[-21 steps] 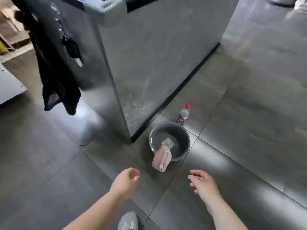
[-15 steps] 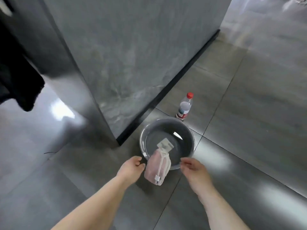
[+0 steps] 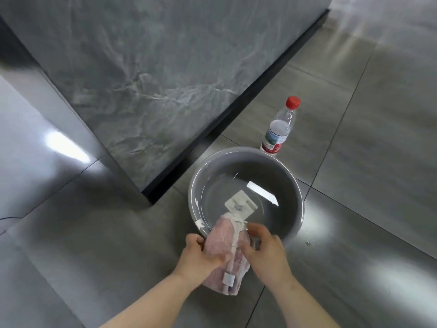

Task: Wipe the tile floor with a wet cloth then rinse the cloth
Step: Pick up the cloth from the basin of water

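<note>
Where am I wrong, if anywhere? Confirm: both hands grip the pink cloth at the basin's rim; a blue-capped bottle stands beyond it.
Only the cap: the head view shows the bottle red-capped. The left hand and right hand grip the pink cloth at the basin rim.

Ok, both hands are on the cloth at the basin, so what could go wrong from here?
The cloth drapes over the near rim of the basin; a tug by the left hand and right hand could tip it and spill the water. The tag on the cloth may soak and shed bits. The bottle stands close behind the basin, so a shove could topple it.
</note>
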The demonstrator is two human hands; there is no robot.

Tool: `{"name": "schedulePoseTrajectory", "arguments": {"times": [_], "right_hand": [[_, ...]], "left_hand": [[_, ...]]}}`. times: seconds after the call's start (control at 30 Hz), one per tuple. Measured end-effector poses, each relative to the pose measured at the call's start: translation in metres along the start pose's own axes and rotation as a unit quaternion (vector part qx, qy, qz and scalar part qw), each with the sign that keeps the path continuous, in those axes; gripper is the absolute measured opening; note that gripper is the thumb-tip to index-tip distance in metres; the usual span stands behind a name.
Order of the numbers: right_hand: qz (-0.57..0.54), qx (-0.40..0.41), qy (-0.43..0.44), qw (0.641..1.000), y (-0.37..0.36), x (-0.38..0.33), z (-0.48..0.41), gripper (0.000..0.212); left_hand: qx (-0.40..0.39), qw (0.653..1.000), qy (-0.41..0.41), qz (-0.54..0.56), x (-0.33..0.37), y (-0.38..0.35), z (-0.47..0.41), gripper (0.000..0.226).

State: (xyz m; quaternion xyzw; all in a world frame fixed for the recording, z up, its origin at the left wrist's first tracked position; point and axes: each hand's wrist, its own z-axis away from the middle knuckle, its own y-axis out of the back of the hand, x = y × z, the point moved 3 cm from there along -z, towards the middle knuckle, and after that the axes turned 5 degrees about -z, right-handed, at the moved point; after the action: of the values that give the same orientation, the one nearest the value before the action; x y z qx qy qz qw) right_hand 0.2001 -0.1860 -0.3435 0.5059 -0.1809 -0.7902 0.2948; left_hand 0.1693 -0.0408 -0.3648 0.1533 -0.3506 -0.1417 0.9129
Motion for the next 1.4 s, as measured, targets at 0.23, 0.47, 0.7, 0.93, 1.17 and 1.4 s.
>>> {"name": "schedulePoseTrajectory", "arguments": {"times": [0.23, 0.47, 0.7, 0.93, 1.17, 1.4], "right_hand": [[-0.089, 0.018, -0.013, 0.996, 0.002, 0.003, -0.007, 0.055], [-0.44, -0.073, -0.112, 0.888, 0.013, -0.018, 0.01, 0.052], [-0.494, -0.137, -0.158, 0.844, 0.078, -0.063, 0.091, 0.01], [-0.542, 0.008, -0.174, 0.822, 0.217, -0.168, 0.216, 0.022], [-0.553, -0.066, -0.126, 0.821, 0.336, -0.22, 0.372, 0.082], [-0.355, 0.094, -0.105, 0.924, 0.388, -0.195, 0.539, 0.068]], "left_hand": [[-0.133, 0.991, -0.001, 0.013, 0.008, 0.01, 0.001, 0.014], [-0.102, 0.987, -0.122, 0.026, 0.046, 0.028, 0.033, 0.013], [-0.166, 0.981, -0.082, 0.061, 0.093, 0.035, 0.14, 0.015], [-0.19, 0.98, -0.043, 0.046, 0.169, 0.069, 0.315, 0.05], [-0.128, 0.973, -0.099, 0.162, 0.245, 0.121, 0.477, 0.053], [-0.364, 0.868, -0.273, -0.201, 0.286, 0.06, 0.598, 0.026]]}}
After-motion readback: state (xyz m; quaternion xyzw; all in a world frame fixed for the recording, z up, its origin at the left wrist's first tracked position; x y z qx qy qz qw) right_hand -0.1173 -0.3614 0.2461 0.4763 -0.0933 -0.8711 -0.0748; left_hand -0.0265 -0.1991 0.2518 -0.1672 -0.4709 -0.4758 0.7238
